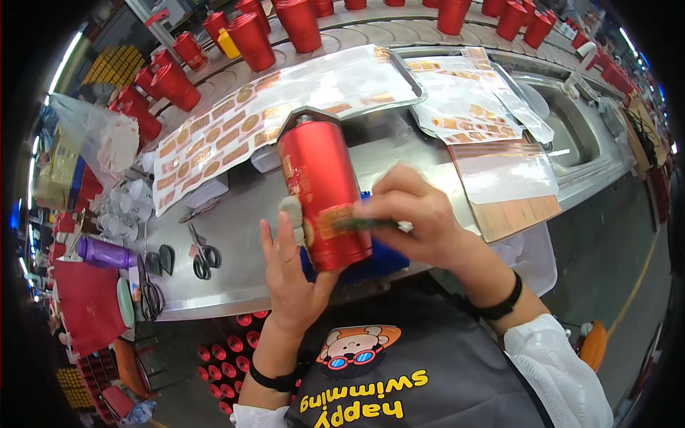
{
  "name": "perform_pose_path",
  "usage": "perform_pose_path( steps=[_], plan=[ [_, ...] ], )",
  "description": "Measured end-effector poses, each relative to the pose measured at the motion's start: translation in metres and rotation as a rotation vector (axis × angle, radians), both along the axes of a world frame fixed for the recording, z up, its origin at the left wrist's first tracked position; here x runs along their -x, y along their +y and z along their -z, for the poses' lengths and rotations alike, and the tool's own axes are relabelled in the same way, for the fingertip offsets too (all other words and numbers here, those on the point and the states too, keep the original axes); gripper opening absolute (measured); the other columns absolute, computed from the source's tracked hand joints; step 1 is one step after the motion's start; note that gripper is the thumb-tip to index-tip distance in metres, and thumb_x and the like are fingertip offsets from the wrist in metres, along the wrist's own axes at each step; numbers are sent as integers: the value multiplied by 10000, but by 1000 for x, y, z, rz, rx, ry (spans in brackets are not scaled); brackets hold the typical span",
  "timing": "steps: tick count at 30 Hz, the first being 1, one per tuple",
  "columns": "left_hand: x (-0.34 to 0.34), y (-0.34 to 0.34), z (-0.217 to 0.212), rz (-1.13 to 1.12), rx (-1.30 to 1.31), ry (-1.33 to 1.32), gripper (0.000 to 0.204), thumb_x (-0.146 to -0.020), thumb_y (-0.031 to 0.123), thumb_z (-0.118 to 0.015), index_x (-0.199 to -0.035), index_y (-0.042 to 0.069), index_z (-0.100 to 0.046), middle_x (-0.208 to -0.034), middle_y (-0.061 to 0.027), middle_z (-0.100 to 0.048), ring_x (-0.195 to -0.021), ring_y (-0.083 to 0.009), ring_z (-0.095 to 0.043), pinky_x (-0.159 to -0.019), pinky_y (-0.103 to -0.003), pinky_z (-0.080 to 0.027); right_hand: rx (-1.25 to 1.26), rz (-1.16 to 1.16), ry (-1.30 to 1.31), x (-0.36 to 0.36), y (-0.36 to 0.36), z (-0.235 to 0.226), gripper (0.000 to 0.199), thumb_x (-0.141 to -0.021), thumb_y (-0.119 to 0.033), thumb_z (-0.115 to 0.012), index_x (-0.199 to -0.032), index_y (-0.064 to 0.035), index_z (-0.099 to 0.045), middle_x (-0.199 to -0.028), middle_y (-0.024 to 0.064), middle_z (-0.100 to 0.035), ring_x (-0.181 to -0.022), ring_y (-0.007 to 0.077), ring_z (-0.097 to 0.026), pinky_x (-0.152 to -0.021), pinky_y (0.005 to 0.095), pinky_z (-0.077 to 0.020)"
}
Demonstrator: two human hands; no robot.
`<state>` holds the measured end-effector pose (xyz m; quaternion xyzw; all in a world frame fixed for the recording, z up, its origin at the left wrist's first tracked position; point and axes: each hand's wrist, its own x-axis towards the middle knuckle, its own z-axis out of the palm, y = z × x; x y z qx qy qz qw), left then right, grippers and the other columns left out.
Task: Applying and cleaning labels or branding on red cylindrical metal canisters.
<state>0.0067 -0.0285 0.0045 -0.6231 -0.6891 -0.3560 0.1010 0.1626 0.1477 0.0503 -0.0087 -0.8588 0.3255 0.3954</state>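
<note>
A red metallic bottle point(322, 167) with gold labels lies tilted in front of me, its narrower dark end pointing away. My left hand point(296, 274) supports it along the left side and near end, with a grey cover on one finger. In my right hand point(414, 214) is a slim dark flat tool point(362, 223), pinched and laid against a gold label point(335, 217) on the bottle's near part. What the bottle rests on is partly hidden; blue material point(385, 260) shows beneath it.
Gold sticker sheets point(221, 135) lie beyond the bottle, more sheets point(464, 100) to their right. Scissors point(203, 253) and a purple bottle point(107, 252) are at left. Red bottles point(300, 25) stand on a conveyor point(371, 25) behind. A sink point(571, 135) and wooden board point(517, 214) are at right.
</note>
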Motion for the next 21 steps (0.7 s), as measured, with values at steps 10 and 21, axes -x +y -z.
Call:
perform_pose_path(
  steps=[10, 21],
  plan=[
    [0, 8, 2, 6, -64, -26, 953, -787, 319, -771, -1459, -61, -212, -1442, -250, -384, -1330, -447, -371, -1133, -561, -168, 193, 155, -97, 16, 9, -15, 168, -820, -108, -705, -950, -18, -651, -767, 76, -590, -673, 156, -547, -609, 283, -427],
    [4, 9, 7, -30, -6, -137, 1037, -771, 369, -777, -1467, -63, -140, -1416, -269, -392, -1325, -455, -369, -1132, -572, -161, -318, -83, -2, 16, -7, -17, 217, -753, -115, -748, -937, -54, -652, -748, 90, -561, -663, 276, -571, -572, 360, -450]
  ],
)
